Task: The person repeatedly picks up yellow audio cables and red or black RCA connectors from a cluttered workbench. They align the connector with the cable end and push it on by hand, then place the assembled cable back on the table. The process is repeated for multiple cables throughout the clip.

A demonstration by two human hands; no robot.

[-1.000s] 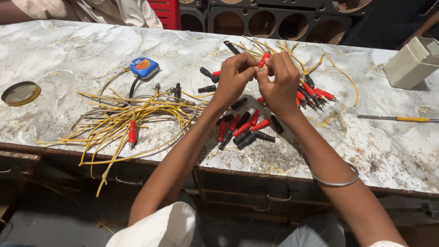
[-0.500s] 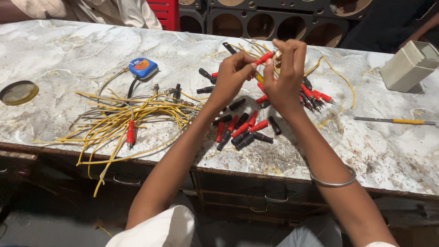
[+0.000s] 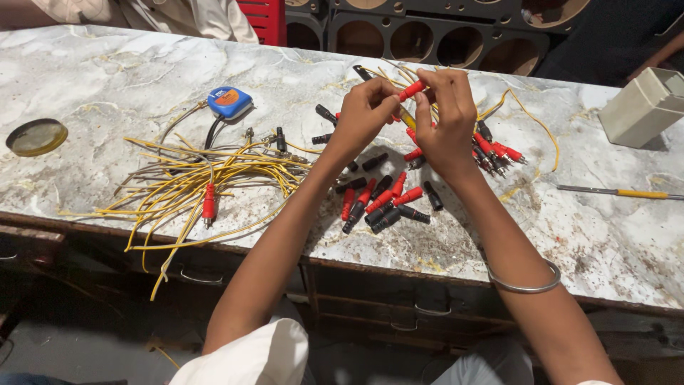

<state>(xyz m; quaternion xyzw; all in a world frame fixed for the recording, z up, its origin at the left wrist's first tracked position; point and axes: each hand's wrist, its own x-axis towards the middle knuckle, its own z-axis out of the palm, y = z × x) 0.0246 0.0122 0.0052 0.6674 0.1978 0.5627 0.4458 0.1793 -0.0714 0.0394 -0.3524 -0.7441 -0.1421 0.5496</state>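
Nearest the body, a loose heap of red and black plug sleeves (image 3: 381,202) lies on the marble worktop (image 3: 613,235), and directly above it the left hand (image 3: 365,114) and right hand (image 3: 447,121) are raised close together, fingertips of both pinched on one red plug sleeve (image 3: 412,90) with a yellow wire (image 3: 407,118) running down from it between the palms. To the left, a tangle of yellow wires (image 3: 192,182) spreads across the top, with a blue tape measure (image 3: 229,102) beyond it and a round brass-coloured lid (image 3: 36,137) near the left edge. Further right sit more red and black plugs (image 3: 496,151), a yellow-handled tool (image 3: 618,192) and a beige box (image 3: 645,107).
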